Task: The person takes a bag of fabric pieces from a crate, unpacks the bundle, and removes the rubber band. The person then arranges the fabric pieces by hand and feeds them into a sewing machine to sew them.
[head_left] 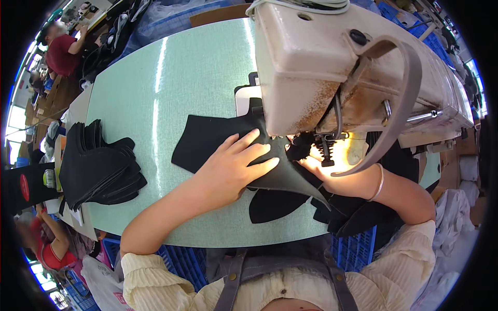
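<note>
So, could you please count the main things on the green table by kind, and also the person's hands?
Sewing machine: 1
Stack of black cut pieces: 1
Black piece under the left hand: 1
Hands: 2, left hand and right hand
Total: 5

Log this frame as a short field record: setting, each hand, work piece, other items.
setting: pale green table with a cream sewing machine
left hand: flat, fingers spread, pressing on the black fabric piece
right hand: at the lit needle area, on the fabric; jaws of grip not clear
stack: black cut pieces at table's left edge
others: person in red at far left
</note>
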`<move>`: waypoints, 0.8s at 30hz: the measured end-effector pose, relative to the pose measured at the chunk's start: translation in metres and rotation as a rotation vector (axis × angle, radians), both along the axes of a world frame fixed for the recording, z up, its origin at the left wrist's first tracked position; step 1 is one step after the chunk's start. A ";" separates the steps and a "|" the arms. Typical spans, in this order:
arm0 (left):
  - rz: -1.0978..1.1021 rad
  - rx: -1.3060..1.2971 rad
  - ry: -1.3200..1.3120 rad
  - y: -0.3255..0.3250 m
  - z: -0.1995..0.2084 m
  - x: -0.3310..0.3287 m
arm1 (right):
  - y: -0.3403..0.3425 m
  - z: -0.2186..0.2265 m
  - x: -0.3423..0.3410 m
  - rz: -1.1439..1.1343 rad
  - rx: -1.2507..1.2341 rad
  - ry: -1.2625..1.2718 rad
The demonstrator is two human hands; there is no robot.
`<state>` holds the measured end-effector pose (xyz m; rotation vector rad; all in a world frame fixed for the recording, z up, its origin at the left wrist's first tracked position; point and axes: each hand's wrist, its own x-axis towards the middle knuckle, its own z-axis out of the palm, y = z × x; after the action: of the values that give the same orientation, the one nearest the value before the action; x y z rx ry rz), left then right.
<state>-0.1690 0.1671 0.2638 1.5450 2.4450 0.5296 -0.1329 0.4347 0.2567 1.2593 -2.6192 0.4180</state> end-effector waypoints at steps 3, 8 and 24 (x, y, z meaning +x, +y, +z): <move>-0.076 -0.038 0.012 -0.006 0.000 -0.004 | -0.013 0.020 0.014 0.009 0.162 0.059; 0.056 0.025 -0.096 -0.001 0.003 0.010 | -0.025 0.012 0.025 -0.122 0.546 0.148; 0.065 0.200 -0.105 -0.007 -0.016 -0.016 | 0.026 0.004 -0.025 0.107 -0.022 -0.087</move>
<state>-0.1854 0.1599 0.2476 1.4699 2.4312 0.8683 -0.1581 0.4603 0.2605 1.4091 -2.6181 0.5290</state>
